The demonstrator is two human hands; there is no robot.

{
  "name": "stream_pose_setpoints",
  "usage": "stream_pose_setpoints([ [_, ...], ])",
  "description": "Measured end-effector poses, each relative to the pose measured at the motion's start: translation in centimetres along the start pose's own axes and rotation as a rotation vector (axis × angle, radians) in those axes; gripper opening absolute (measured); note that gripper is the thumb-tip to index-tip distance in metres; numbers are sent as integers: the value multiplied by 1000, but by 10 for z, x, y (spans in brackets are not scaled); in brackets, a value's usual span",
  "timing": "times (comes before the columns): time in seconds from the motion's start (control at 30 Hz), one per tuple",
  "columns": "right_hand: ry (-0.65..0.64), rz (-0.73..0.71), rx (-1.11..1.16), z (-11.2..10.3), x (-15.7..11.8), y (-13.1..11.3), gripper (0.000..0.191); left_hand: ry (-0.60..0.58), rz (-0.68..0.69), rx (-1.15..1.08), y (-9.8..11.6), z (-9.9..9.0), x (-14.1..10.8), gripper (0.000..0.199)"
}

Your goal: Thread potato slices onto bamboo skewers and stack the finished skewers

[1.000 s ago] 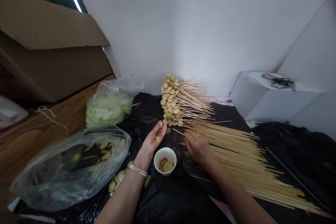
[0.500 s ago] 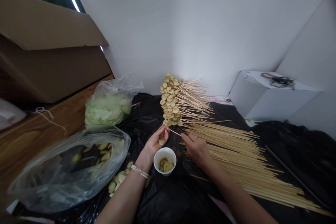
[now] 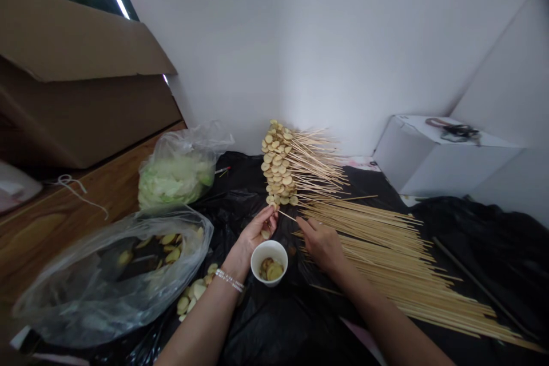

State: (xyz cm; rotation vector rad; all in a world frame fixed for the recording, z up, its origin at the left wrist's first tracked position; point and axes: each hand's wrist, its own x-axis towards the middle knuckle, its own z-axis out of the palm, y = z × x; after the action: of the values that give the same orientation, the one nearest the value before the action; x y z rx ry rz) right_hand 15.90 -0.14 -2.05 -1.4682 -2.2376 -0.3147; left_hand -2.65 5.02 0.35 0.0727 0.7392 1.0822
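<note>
My left hand (image 3: 257, 233) is curled around a pale potato slice (image 3: 266, 234), which shows below its fingers. My right hand (image 3: 321, 245) pinches a thin bamboo skewer (image 3: 287, 215), whose tip points at the fingers of my left hand. Between my hands and slightly lower stands a white paper cup (image 3: 269, 262) holding a few slices. Beyond my hands lies a tall pile of finished skewers threaded with potato slices (image 3: 278, 163). A broad spread of bare bamboo skewers (image 3: 386, 260) lies beneath my right hand and reaches to the right.
A clear plastic bag of potato slices (image 3: 107, 280) lies to the left, with loose slices (image 3: 191, 291) beside it. Behind it are a bag of cabbage (image 3: 175, 180) and a cardboard box (image 3: 77, 68). Black plastic sheeting (image 3: 257, 326) covers the surface. A white box (image 3: 446, 154) stands at right.
My left hand has dropped slightly and its fingers have curled further around the slice. The skewer tip now sits closer to those fingers. My right hand has barely moved.
</note>
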Motion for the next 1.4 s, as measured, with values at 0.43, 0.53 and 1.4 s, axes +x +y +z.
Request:
stream_pose_setpoints([
  [0.43,-43,19,2,-2,0,-1,34,-3,82,48,-4,3,-1,13],
  [0.53,-40,30,6,-1,0,-2,33,6,91,57,-4,5,-2,14],
  [1.4,-256,181,54,-5,4,-22,21,-83,377,334,-16,-8,15,21],
])
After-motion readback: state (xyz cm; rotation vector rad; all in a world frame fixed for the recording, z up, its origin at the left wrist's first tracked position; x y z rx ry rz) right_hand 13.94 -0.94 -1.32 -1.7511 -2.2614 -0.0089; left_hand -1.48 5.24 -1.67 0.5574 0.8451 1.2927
